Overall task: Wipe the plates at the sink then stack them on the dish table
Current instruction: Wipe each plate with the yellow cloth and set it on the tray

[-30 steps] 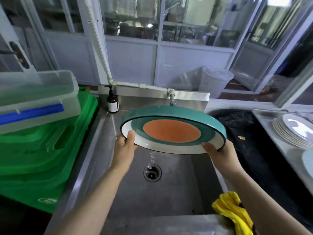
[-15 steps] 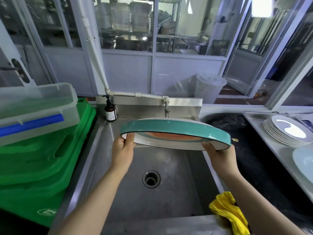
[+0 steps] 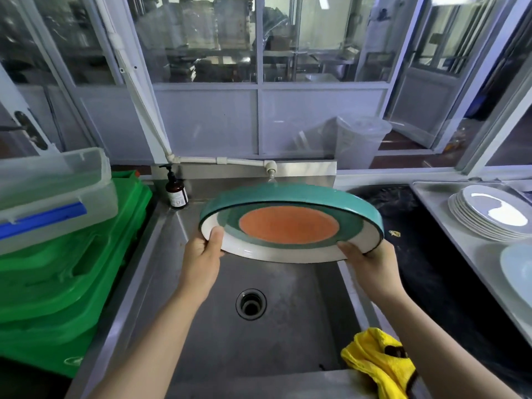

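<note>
While the teal plate [image 3: 290,223] hangs tilted over the sink [image 3: 288,335], gripped at opposite rims by the left hand [image 3: 203,260] and right hand [image 3: 371,269] (thumbs on top), the person should let it drain before taking the yellow cloth [image 3: 377,361]

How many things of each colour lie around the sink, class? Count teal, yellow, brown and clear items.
Teal: 1, the plate, held by the left hand and right hand
Yellow: 1, the cloth
Brown: 1, the bottle
Clear: 1, the box
Total: 4
</note>
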### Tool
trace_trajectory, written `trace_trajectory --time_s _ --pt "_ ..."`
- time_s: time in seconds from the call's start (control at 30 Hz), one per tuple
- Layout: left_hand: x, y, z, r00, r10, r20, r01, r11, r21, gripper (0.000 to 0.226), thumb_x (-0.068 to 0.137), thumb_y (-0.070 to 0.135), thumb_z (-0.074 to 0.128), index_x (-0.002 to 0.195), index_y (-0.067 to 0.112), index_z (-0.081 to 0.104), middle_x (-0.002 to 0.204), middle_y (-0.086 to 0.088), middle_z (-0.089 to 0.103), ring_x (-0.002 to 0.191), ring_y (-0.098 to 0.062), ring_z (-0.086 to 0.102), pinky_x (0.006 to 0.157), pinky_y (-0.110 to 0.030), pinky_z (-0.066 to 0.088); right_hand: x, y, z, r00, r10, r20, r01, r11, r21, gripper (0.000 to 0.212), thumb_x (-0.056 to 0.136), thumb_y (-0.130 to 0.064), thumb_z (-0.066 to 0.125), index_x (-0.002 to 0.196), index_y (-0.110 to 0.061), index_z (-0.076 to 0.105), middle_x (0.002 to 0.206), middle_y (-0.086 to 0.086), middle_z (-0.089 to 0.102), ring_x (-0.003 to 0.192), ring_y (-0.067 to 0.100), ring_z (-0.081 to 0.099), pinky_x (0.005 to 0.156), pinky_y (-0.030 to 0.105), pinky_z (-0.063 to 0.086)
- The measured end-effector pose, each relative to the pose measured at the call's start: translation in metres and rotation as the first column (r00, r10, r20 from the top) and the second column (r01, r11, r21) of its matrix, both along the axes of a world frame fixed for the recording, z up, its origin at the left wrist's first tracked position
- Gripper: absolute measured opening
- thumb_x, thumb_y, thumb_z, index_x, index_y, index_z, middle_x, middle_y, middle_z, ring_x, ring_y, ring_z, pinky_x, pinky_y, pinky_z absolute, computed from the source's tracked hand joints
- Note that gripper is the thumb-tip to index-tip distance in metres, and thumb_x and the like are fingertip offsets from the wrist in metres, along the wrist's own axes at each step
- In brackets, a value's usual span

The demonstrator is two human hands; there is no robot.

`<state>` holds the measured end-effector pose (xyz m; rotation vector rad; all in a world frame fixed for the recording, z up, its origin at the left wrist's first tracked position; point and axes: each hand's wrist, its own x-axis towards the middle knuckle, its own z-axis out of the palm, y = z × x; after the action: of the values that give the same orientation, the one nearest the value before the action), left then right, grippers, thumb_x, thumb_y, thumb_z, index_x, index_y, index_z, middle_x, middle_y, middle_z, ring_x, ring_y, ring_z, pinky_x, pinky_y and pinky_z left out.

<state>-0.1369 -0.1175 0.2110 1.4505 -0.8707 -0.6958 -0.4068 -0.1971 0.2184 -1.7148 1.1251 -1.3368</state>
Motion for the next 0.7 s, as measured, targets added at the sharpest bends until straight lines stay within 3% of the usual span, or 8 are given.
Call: trace_trajectory --time_s 0.07,0.13,0.23,0.33,0.4,0.47,0.57,0.7 --pt "-0.010 -0.002 -0.004 0.999 0.008 0.042 -0.011 0.998 0.067 0.053 0.075 0.066 0.049 0.081 0.015 0.064 0.090 -0.014 0.067 0.087 -0.026 0.065 0.088 -0.062 0.050 -0.013 -0.005 -0.003 0.999 0.031 0.016 -0.031 0.999 0.043 0.037 0.082 0.004 0.068 0.089 -0.032 0.063 0.081 -0.019 0.068 0.078 -0.007 0.064 0.065 0.012 0.050" --pt "-0.021 -0.002 -0.010 0.993 0.054 0.101 -0.067 0.989 0.132 0.066 0.073 0.068 0.050 0.081 0.004 0.060 0.080 -0.012 0.064 0.077 -0.027 0.063 0.079 -0.060 0.052 -0.028 -0.012 -0.007 0.996 0.075 0.047 -0.080 0.989 0.124 0.036 0.082 0.006 0.066 0.089 -0.029 0.064 0.079 -0.010 0.072 0.077 0.005 0.068 0.063 0.023 0.056" --pt "-0.036 0.006 -0.021 0.986 0.112 0.126 -0.138 0.965 0.221 0.043 0.066 0.062 0.057 0.080 0.022 0.065 0.077 -0.004 0.070 0.080 -0.030 0.067 0.075 -0.051 0.053 -0.049 -0.024 -0.021 0.978 0.144 0.149 -0.190 0.913 0.362 0.025 0.082 0.008 0.063 0.091 -0.016 0.064 0.082 0.008 0.073 0.075 0.031 0.070 0.060 0.048 0.057" --pt "-0.056 0.012 -0.029 0.998 0.040 -0.049 -0.024 0.956 0.292 0.024 0.069 0.042 0.062 0.086 0.028 0.070 0.084 -0.002 0.074 0.086 -0.029 0.067 0.075 -0.047 0.052 -0.064 -0.031 -0.049 0.958 0.164 0.237 -0.275 0.769 0.577 0.020 0.082 0.007 0.059 0.099 -0.003 0.063 0.086 0.026 0.068 0.072 0.044 0.065 0.065 0.058 0.052" --pt "-0.074 0.016 -0.041 0.967 0.062 -0.247 0.026 0.941 0.338 0.012 0.084 0.023 0.059 0.090 0.022 0.069 0.083 0.001 0.074 0.079 -0.019 0.067 0.067 -0.035 0.049 -0.069 -0.029 -0.069 0.954 0.120 0.275 -0.279 0.688 0.669 0.019 0.082 0.007 0.056 0.099 0.002 0.062 0.086 0.030 0.065 0.074 0.042 0.062 0.070 0.057 0.049" --pt "-0.092 0.022 -0.054 0.927 0.091 -0.365 0.052 0.929 0.365 0.022 0.090 0.006 0.048 0.096 0.018 0.065 0.081 -0.001 0.073 0.071 -0.015 0.067 0.063 -0.031 0.046 -0.075 -0.025 -0.086 0.955 0.084 0.286 -0.274 0.623 0.733 0.017 0.082 0.007 0.055 0.094 0.000 0.063 0.080 0.025 0.065 0.070 0.037 0.062 0.066 0.050 0.050" --pt "-0.113 0.032 -0.066 0.916 0.192 -0.352 -0.039 0.916 0.400 0.028 0.084 -0.003 0.043 0.091 0.015 0.064 0.073 -0.002 0.070 0.064 -0.018 0.062 0.059 -0.029 0.040 -0.085 -0.021 -0.107 0.957 0.102 0.270 -0.280 0.552 0.785 0.018 0.082 0.005 0.056 0.093 -0.005 0.065 0.077 0.016 0.070 0.066 0.032 0.066 0.060 0.041 0.053" --pt "-0.131 0.039 -0.073 0.920 0.314 -0.233 -0.198 0.888 0.416 0.024 0.059 0.013 0.047 0.079 0.013 0.062 0.071 -0.005 0.063 0.068 -0.024 0.052 0.062 -0.032 0.035 -0.098 -0.015 -0.128 0.963 0.206 0.175 -0.260 0.531 0.807 0.016 0.090 -0.012 0.061 0.106 -0.008 0.063 0.087 0.009 0.074 0.071 0.022 0.072 0.053 0.034 0.056"
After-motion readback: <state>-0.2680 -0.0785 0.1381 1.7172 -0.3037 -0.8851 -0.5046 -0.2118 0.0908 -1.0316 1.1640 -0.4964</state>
